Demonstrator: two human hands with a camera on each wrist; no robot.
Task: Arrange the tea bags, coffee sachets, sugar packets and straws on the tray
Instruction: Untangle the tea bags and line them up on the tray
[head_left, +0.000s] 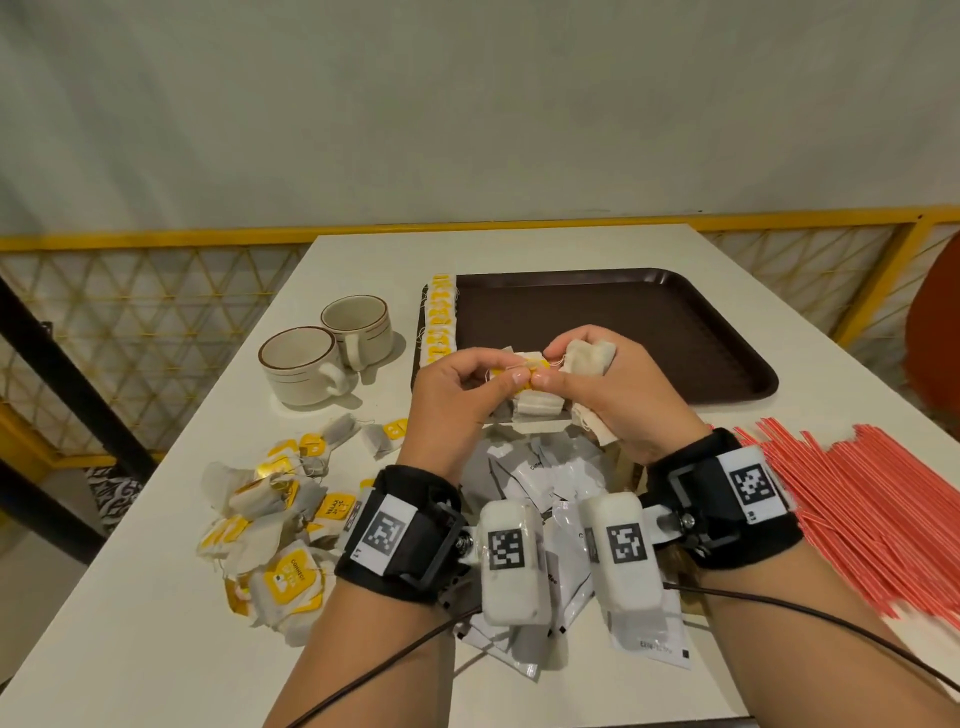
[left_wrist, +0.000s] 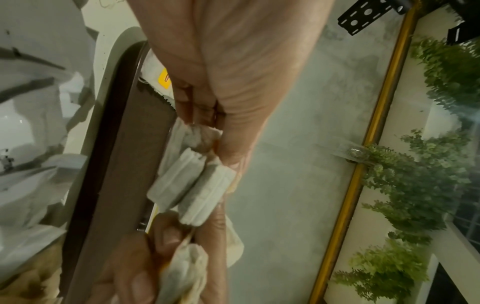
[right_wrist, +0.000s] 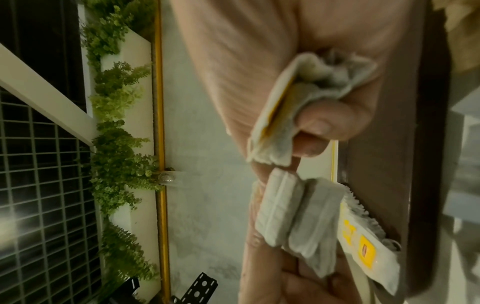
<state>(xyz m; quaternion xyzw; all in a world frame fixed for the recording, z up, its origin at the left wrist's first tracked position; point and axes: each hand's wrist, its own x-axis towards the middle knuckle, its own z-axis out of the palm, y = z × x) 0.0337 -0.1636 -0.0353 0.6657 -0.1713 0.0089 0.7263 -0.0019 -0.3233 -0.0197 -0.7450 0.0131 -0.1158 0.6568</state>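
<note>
A white table (head_left: 519, 249) fills the lower part of the head view, set against a pale grey wall with a yellow-framed mesh railing (head_left: 130, 280) behind it. In the wrist views green foliage (right_wrist: 116, 144) hangs along a yellow rail on that wall.

Both hands are raised over the near edge of a dark brown tray (head_left: 675, 332), fingertips meeting. The left hand (head_left: 457, 400) has its fingers curled and pinches a yellow tag (head_left: 519, 371) with thumb and forefinger; two folded tea bags (head_left: 537, 402) hang just under that pinch. The right hand (head_left: 613, 395) is closed around a bunch of tea bags (head_left: 587, 356) in its palm, its fingertips also at the tag.

Beyond the left hand, a row of tea bags (head_left: 440, 317) lies along the tray's left edge. Outward of the left wrist sits a loose heap of tea bags (head_left: 275, 519), and past it two cream cups (head_left: 332, 353) stand touching. Beneath and between the wrists lie white sachets (head_left: 540, 473). Outward of the right wrist spreads a pile of red straws (head_left: 872, 499).

The wrist cameras and forearms cover much of the sachets, and their print is too small to read. How many bags the right hand holds cannot be counted. An orange-red shape (head_left: 935, 338) is cut off at the right edge.
</note>
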